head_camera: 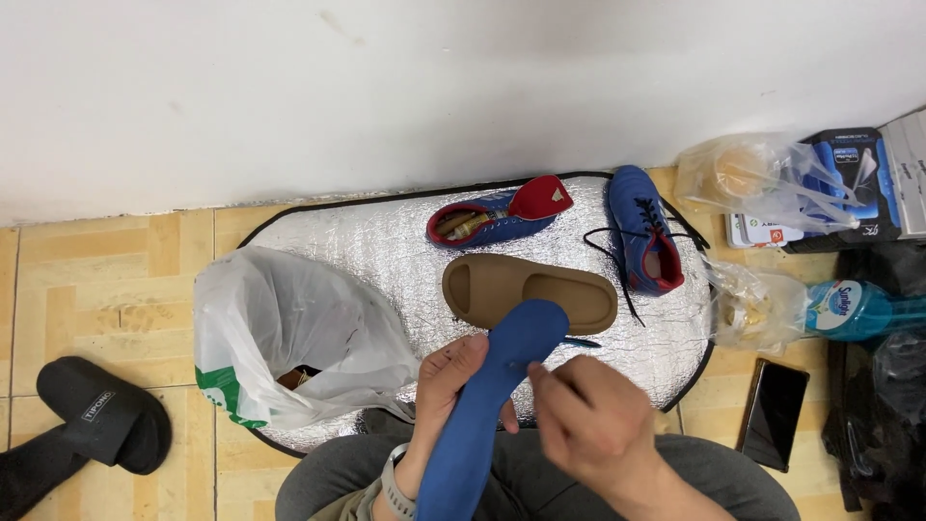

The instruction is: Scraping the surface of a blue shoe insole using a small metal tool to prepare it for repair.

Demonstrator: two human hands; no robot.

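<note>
Blue insole (487, 410) is sitting in the person's left hand (451, 386), over the lap and the near edge of the shiny silver mat (376, 241). The left fingers are curling around its left side, with the thumb lying on top, so they are holding it. The right hand (588, 420) is touching the insole's right edge with its fingertips, and its fingers are bent close together. The insole's round tip is pointing away, just over the tan slide sandal (526, 289).

Two blue shoes (497, 217) (641, 227) are lying near the wall, at the far edge of the mat. A white plastic bag (289, 328) is filling the left side of the mat. A black slipper (101, 410) is lying on the tile floor, well apart. A black phone (774, 413) and a blue bottle (854, 307) are crowding the right side. Bare mat is showing between the bag and the sandal.
</note>
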